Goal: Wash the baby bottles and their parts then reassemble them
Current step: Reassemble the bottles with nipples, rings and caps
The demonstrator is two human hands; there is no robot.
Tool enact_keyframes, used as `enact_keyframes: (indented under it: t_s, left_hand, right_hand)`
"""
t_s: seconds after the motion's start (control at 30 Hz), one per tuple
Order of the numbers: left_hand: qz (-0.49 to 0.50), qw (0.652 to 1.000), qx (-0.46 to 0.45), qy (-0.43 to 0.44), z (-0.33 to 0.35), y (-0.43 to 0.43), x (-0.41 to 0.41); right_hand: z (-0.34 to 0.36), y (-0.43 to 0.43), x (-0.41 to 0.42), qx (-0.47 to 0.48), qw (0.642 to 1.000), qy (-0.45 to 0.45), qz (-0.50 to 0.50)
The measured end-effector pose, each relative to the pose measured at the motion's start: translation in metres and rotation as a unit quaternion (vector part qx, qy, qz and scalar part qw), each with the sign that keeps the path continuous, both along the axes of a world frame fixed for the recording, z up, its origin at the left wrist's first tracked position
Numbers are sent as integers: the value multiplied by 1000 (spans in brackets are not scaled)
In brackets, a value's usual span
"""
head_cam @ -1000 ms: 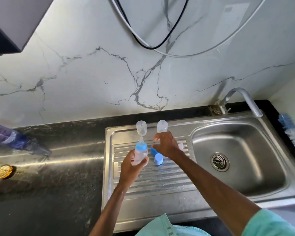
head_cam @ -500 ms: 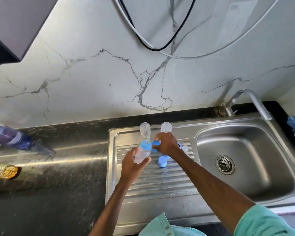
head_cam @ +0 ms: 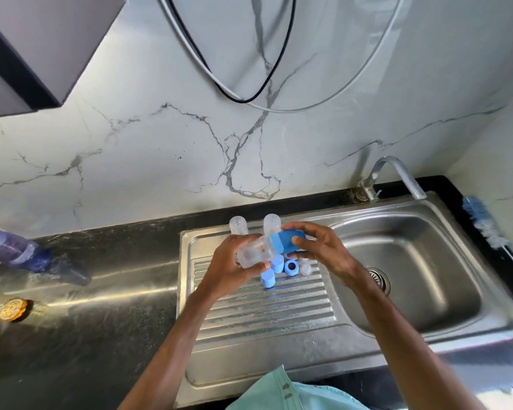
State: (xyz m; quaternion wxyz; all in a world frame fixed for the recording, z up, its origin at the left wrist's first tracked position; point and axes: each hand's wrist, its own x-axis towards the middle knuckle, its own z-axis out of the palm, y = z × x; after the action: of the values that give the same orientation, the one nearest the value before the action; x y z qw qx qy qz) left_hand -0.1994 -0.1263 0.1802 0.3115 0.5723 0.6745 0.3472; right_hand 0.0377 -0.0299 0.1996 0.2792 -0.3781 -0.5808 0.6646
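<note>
Though smeared toward the left edge, plainly a dark stone counter (head_cam: pixel 101 335) running along a marble wall. Sunk into its right half, a steel sink (head_cam: pixel 187 365): ribbed drainboard (head_cam: pixel 264 315) to the left, basin (head_cam: pixel 433 279) to the right, tap (head_cam: pixel 397 173) at the back edge, arching over the basin.

Held above the back of the drainboard, both hands. Left hand (head_cam: pixel 228 267): fingers curled round a clear baby bottle (head_cam: pixel 253 254), tilted with its neck toward the right. Right hand (head_cam: pixel 323 250): fingers and thumb pinching a blue cap (head_cam: pixel 288 242), set against the paler blue collar at that neck.

At the counter's far left edge, a blue spray bottle (head_cam: pixel 18 250), lying down or steeply tilted, hard to say through the blur. Along the right edge, a blue bottle brush (head_cam: pixel 483 223), handle toward the front. At the drainboard's back edge, just behind the hands, two more clear bottles (head_cam: pixel 238 225) standing side by side. Near the left front of the counter, a gold-capped container (head_cam: pixel 12 309).

On the ribs below the hands, three small blue parts (head_cam: pixel 268 278) clustered together, one showing a dark round opening, and a clear teat (head_cam: pixel 305 269) just beside them on the basin side.
</note>
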Motion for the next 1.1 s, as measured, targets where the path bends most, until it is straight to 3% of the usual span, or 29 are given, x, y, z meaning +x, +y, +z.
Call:
enact_keyframes:
  t_s: [0.23, 0.43, 0.63, 0.93, 1.1]
  left_hand:
    - [-81, 996, 10, 27, 28, -1, 23]
    - [-83, 995, 40, 27, 48, -8, 42]
    - [-72, 996, 57, 19, 55, -18, 56]
    - [-74, 991, 114, 20, 50, -29, 74]
    - [-66, 985, 151, 45, 50, -34, 81]
  right_hand:
    - [29, -15, 22, 100, 993, -57, 17]
    - [49, -23, 36, 139, 987, -63, 45]
    - [52, -33, 54, 106, 993, -47, 29]
    - [54, -39, 64, 204, 974, -94, 37]
    - [60, -37, 63, 168, 981, -92, 39]
